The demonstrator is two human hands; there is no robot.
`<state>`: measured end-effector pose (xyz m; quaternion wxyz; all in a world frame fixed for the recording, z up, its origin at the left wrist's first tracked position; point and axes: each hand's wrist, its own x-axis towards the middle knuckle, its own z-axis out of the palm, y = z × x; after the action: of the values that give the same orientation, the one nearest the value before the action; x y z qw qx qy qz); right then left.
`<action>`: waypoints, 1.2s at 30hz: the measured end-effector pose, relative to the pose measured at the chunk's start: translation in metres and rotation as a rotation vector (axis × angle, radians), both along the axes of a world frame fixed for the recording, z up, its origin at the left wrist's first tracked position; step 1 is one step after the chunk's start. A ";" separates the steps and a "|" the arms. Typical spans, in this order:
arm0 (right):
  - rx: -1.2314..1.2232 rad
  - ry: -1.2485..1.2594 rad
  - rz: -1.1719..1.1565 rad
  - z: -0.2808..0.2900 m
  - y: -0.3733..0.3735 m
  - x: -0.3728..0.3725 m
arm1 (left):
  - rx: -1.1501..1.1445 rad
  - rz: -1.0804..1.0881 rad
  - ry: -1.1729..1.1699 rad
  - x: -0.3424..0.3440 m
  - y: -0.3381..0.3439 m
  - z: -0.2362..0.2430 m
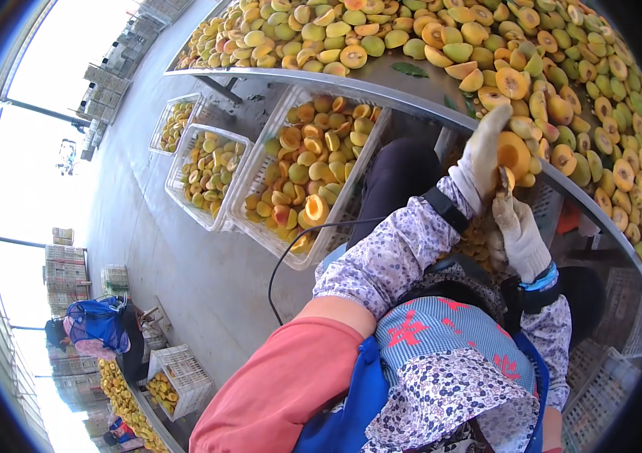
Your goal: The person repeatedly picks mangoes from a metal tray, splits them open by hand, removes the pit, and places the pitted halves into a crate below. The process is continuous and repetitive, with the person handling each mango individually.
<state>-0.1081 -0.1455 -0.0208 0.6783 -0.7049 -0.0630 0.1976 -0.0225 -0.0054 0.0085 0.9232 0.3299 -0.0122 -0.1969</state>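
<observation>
My left hand [479,155], in a pale work glove, holds a halved yellow peach [514,154] with its orange cut face showing, over the edge of the metal table. Just below it, my right hand [519,232], also gloved, has its fingers closed at the peach's lower edge. A small, thin brownish thing pokes up from those fingers against the fruit; its kind I cannot make out. Many halved peaches [512,83] cover the table [392,83] beyond my hands, some cut side up. More peach pieces lie beneath my hands, partly hidden by my arms.
Left of my knee a big white crate [377,147] holds peach halves, with two smaller filled crates [211,217] beside it. A dark cable [270,291] hangs by my left arm. At far left a person [98,325] with a blue bag works by another table. Stacked crates [66,275] stand behind.
</observation>
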 end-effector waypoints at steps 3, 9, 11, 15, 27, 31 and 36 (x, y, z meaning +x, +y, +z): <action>-0.351 -0.154 0.031 -0.012 -0.002 0.004 | -0.087 0.132 0.148 0.021 0.016 -0.007; -0.801 -0.120 0.107 -0.019 -0.011 0.006 | 0.336 0.334 -0.119 0.012 0.132 0.026; -0.823 -0.145 0.064 -0.023 -0.014 0.004 | 0.868 0.414 -0.398 0.000 0.198 0.008; -0.807 -0.118 0.128 -0.037 -0.015 0.004 | 1.385 0.326 0.194 -0.044 0.313 -0.069; -0.924 -0.177 0.075 -0.082 -0.006 0.014 | 1.606 0.302 0.270 -0.135 0.332 -0.170; -0.967 -0.183 0.096 -0.090 -0.002 0.019 | 1.809 0.401 0.144 -0.158 0.350 -0.166; -0.968 -0.200 0.085 -0.084 0.011 0.018 | 2.102 0.582 -0.391 -0.175 0.365 -0.201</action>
<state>-0.0897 -0.1347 -0.1053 0.2549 -0.9514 -0.0576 0.1630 -0.1973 0.3595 -0.1923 0.1764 0.9649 0.0933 0.1706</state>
